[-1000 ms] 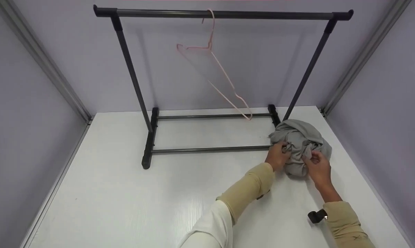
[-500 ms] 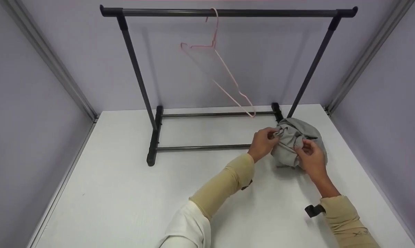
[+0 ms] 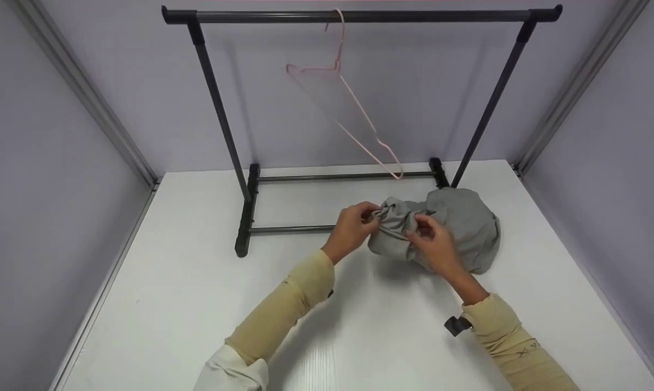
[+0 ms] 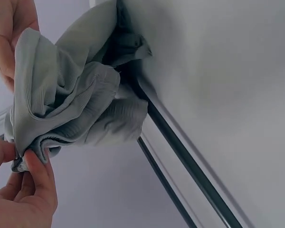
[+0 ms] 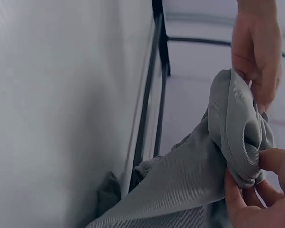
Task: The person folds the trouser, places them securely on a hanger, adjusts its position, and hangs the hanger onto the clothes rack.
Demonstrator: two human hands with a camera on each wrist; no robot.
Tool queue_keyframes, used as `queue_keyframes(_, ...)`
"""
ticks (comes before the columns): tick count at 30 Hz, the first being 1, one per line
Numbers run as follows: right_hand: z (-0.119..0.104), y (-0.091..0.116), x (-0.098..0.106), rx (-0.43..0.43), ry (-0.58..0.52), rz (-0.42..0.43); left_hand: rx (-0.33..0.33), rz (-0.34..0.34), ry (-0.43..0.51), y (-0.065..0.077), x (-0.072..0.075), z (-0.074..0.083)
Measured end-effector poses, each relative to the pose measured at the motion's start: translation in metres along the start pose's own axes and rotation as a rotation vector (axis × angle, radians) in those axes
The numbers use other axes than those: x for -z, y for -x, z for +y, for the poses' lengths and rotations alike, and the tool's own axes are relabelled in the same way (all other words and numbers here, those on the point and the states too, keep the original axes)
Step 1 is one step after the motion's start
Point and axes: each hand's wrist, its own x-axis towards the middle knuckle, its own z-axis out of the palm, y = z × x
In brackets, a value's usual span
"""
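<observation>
A crumpled grey ribbed garment [image 3: 463,222] is stretched between both hands and a bundled part on the table at the right. Its kind cannot be told from the folds. My left hand [image 3: 353,228] pinches one gathered edge between thumb and fingers, as the left wrist view shows with that hand [image 4: 26,190] low at the left. A short way to the right, my right hand [image 3: 434,244] pinches another fold of the same cloth; in the right wrist view its thumb and fingers [image 5: 270,190] close on the ribbed edge. The part of the garment between the hands is lifted off the table.
A black clothes rack [image 3: 262,17] stands at the back of the white table [image 3: 186,304]. One pink hanger [image 3: 359,108] hangs from its top bar. The rack's lower front bar [image 3: 289,229] runs behind the left hand. Pale walls enclose the table on three sides.
Both hands have moved left, drawing part of the grey garment out of its bundle. The left hand has travelled farther, past the rack's right foot, and the cloth is now longer and less balled.
</observation>
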Motion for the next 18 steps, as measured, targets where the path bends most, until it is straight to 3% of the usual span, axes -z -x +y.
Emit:
queue_keyframes(3, -0.002, 0.004, -0.017, 0.054, 0.037, -0.082, 0.016, 0.01, -0.037, 0.015, 0.018, -0.01)
queue_keyframes(8, 0.025, 0.004, -0.025, 0.196, 0.165, -0.17, 0.062, 0.025, -0.062, 0.04, 0.044, -0.025)
queue_keyframes(13, 0.051, -0.006, -0.006, 0.23, 0.377, -0.09, 0.057, 0.072, -0.084, 0.061, 0.069, -0.038)
queue_keyframes(18, 0.081, -0.017, 0.018, 0.181, 0.55, -0.003, 0.067, 0.129, -0.106, 0.083, 0.095, -0.053)
